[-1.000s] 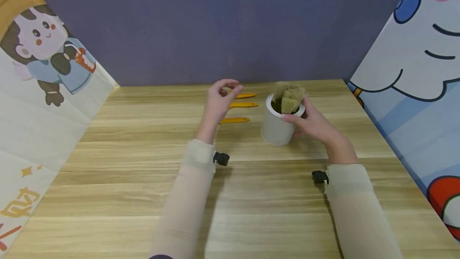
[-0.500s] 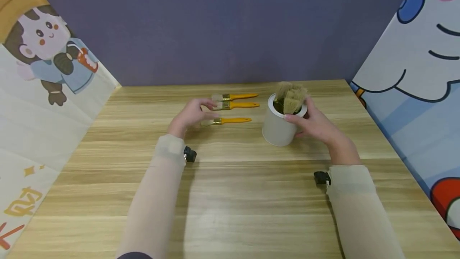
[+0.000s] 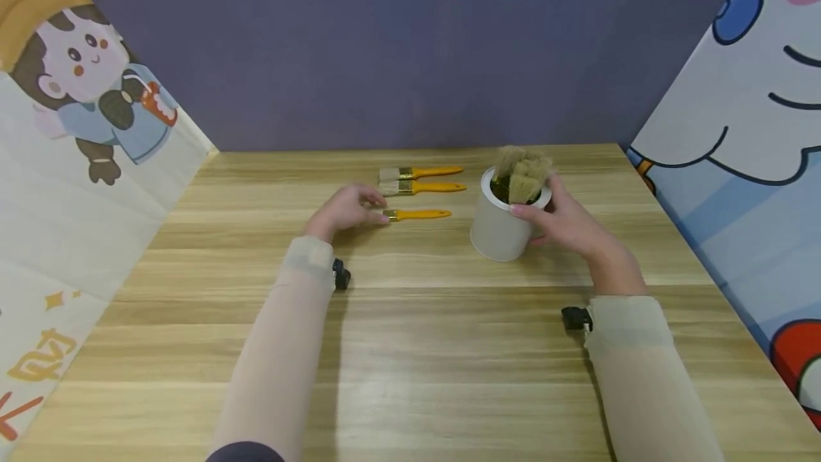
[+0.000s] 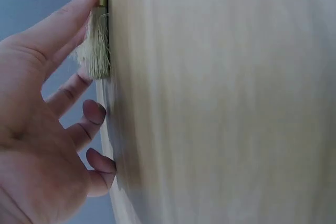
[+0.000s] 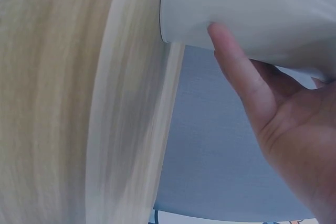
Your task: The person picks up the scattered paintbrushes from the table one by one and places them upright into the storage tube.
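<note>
My left hand (image 3: 349,207) is at the bristle end of the nearest paintbrush (image 3: 420,214), which lies flat with its yellow handle pointing right. The thumb meets the brush's metal band, and another finger reaches to its far side; the hand covers most of the bristles in the head view. Those pale bristles (image 4: 96,51) show beside the thumb in the left wrist view. With my right hand (image 3: 567,223) I grip a white can (image 3: 497,230) by its right side, thumb at the rim. Several bristle heads (image 3: 522,173) stick up out of the can.
Two more yellow-handled paintbrushes lie side by side behind the nearest one: a middle brush (image 3: 436,188) and a back brush (image 3: 436,172). A dark wall (image 3: 410,48) rises at the back of the wooden table (image 3: 417,348). Printed cartoon panels flank it left and right.
My left hand has drawn left and back from over the brush handles, then moved in on the nearest brush's bristle end. The right hand keeps its grip on the can.
</note>
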Demonstrator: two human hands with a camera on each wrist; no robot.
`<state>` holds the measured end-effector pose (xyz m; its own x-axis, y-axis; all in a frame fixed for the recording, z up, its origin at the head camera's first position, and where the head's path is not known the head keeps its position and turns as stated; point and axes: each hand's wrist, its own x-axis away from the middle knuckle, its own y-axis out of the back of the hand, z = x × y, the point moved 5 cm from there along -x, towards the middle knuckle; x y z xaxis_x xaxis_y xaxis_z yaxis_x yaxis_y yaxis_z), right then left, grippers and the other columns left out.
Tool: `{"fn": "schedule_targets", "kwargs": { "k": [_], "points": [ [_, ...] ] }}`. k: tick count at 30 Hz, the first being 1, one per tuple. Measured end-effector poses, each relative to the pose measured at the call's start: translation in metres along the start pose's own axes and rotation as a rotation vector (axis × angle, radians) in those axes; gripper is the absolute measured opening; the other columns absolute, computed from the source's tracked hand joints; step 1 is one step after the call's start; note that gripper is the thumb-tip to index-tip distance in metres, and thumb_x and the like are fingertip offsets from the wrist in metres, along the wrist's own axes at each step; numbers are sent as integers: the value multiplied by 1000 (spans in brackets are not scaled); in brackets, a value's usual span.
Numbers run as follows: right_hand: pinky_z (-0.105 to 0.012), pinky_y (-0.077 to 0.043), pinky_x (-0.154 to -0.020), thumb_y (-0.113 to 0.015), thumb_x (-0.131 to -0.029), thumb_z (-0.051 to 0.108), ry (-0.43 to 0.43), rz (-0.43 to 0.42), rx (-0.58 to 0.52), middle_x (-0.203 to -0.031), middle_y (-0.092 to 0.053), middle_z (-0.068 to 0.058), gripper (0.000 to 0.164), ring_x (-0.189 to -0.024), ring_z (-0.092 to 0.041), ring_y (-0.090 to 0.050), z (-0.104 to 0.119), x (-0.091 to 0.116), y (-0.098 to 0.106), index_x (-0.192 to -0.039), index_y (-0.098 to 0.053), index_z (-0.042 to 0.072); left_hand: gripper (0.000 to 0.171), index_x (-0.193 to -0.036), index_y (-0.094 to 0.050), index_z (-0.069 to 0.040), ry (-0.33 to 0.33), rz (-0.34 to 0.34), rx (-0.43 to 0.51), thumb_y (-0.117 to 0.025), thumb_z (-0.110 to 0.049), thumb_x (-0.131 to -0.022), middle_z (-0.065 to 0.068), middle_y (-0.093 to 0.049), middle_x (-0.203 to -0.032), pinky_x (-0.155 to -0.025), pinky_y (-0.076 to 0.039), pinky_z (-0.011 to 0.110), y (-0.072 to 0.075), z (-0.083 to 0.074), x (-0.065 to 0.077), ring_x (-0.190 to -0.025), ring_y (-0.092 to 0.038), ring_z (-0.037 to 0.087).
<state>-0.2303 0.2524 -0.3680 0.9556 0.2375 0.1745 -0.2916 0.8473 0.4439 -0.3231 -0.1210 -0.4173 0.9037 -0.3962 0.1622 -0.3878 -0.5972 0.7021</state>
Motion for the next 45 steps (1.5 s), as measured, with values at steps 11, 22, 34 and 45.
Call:
{"fn": "schedule_targets", "kwargs": {
  "k": [11,22,34,45],
  "points": [
    [-65,-60,-93,-66,-104,48,-2,2,-8,-174,-13,-31,105,-154,-54,-34,0,0,0,-169,16,32,35,-123,-76,-14,45,62,-47,-87,-23,-91,15,-59,-151,-124,-39,56,-1,-9,-4,-143,-51,37],
    [-64,-61,-92,-65,-105,48,6,3,-5,-174,-15,-31,102,-154,-54,-35,0,0,0,-168,13,31,35,-121,-74,-13,69,86,-43,-87,-20,-90,15,-59,-144,-123,-39,55,0,-13,-1,-136,-53,35],
    [-65,-60,-92,-66,-105,47,3,3,-21,-174,-15,-31,103,-154,-55,-35,-1,-1,-1,-168,14,33,30,-119,-76,-13,59,86,-24,-85,-19,-91,12,-61,-142,-120,-41,53,0,-12,1,-132,-54,31],
    [-65,-60,-93,-66,-105,47,-4,10,-34,-175,-13,-30,105,-155,-54,-34,-3,-3,-1,-168,17,34,34,-125,-76,-15,45,93,-5,-83,-25,-94,12,-58,-151,-122,-41,54,4,-3,-2,-141,-52,33]
  ]
}}
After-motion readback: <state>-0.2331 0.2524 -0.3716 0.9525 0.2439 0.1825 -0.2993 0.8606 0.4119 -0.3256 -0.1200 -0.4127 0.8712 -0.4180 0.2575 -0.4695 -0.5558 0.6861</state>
